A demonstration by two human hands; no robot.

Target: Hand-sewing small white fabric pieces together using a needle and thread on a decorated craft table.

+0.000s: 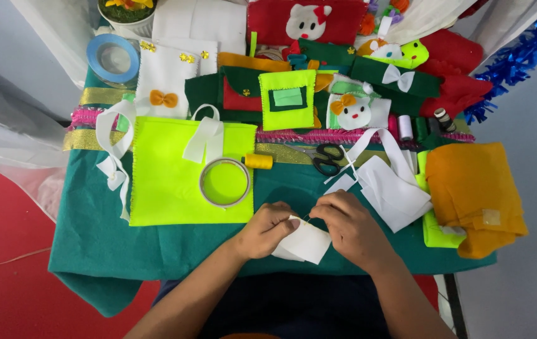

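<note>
Both hands meet at the near edge of the table (80, 251), which is covered by a dark green felt sheet. The left hand (267, 230) is closed in a pinch on a small white felt piece (306, 243), holding it off the cloth and steady; the right hand (351, 227) is closed at the piece's upper edge, fingertips pressed together as if on a fine needle or thread, though the item itself is too small to confirm. The piece sits between the two hands, close to the body, judged so for control of fine work. Just beyond the left hand lies a neon yellow felt square (168, 182) with a clear tape roll (224, 182) resting on it and a white ribbon loop (204, 135) at its far edge. Beyond the right hand lie black-handled scissors (327, 157), and a yellow thread spool (258, 161) lies beyond the gap between the hands, both within reach. To the right of the right hand are white felt offcuts (391, 188), then a folded orange felt stack (476, 191) bearing a small square of clear tape; no legible label is seen. Well beyond both hands, finished felt pouches are set in rows, among them a red pouch with a white animal face (306, 22). A blue tape roll (113, 58) lies far beyond the left hand.
</note>
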